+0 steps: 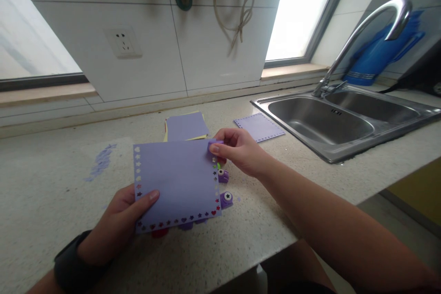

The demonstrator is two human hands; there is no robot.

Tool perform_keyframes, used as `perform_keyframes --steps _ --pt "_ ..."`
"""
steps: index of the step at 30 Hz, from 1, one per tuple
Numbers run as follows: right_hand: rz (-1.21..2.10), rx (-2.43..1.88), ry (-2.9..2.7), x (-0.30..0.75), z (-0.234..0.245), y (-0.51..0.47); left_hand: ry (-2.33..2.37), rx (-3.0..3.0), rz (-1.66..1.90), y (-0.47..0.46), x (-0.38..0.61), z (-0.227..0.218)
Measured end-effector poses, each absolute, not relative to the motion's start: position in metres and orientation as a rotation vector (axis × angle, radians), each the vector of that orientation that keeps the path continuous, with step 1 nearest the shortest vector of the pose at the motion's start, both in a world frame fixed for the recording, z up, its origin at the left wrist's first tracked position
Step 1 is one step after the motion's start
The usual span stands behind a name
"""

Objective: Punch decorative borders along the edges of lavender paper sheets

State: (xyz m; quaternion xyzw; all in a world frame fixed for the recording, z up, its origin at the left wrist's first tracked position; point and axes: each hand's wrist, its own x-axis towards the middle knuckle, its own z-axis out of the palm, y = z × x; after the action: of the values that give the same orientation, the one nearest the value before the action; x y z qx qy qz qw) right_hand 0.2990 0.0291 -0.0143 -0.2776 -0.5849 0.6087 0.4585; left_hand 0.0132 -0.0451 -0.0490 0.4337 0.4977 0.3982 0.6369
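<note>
we hold a lilac sheet (179, 179) above the counter (69, 202), its left, bottom and right edges lined with punched stars and hearts. our left hand (122, 211) pinches its left side, thumb on top; our right hand (236, 149) has fingers clamped on a purple punch (212, 145) at its upper right corner.

Light purple sheet (177, 179), roughly square, flat, held up over the table (69, 197), slightly skewed. Small cutouts, stars and hearts, line its left, near and right edges; middle plain. Small purple punch (210, 144) at far right corner, partly hidden.
</note>
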Motion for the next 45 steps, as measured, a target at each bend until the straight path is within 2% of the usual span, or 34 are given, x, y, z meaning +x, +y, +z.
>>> perform_keyframes --steps 29,45 --pt "1.497 -0.637 -1.421 0.294 -0.003 0.017 1.392 1.484 0.970 -0.043 0.018 -0.041" --pt "1.481 -0.651 -1.502 0.298 -0.008 0.019 1.417 1.485 0.963 -0.043 0.018 -0.041"
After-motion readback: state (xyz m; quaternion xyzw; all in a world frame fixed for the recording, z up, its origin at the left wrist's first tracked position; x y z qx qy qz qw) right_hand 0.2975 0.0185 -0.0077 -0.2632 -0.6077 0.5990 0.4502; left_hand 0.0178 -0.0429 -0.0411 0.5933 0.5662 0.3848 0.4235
